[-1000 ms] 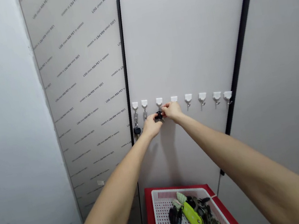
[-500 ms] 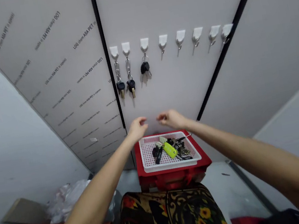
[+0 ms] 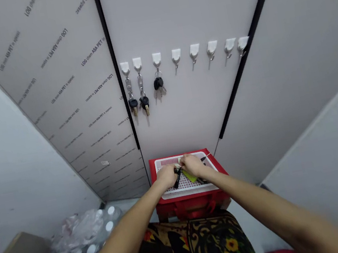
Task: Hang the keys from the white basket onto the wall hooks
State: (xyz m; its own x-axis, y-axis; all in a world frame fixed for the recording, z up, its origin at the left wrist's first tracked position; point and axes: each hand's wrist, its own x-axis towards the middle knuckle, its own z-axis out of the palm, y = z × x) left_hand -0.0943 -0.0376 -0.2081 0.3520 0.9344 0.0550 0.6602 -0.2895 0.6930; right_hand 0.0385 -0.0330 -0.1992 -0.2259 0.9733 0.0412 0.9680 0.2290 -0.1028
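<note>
Both hands are down in the white plastic basket point(image 3: 165, 196), close together over its keys. My left hand point(image 3: 167, 175) has its fingers curled at the left side of the pile, beside a black key tag point(image 3: 177, 179). My right hand point(image 3: 192, 165) is bent over the pile with its fingertips drawn together at a small pale item point(image 3: 178, 166). What exactly each hand grips is hidden by the fingers. A lime-green key fob point(image 3: 190, 177) shows partly under my right hand. Most other keys are covered by my hands.
Above, a row of white hooks point(image 3: 176, 55) is fixed to the cabinet door; the three at the left hold keys point(image 3: 158, 83). The basket rests on a red box point(image 3: 160, 208). Plastic bags point(image 3: 77, 234) and bottles point(image 3: 109, 227) lie at lower left. A flowered cloth point(image 3: 205, 242) is in front.
Both hands have come down from in front of the door into the basket and closed around things among the keys. The view has shifted slightly.
</note>
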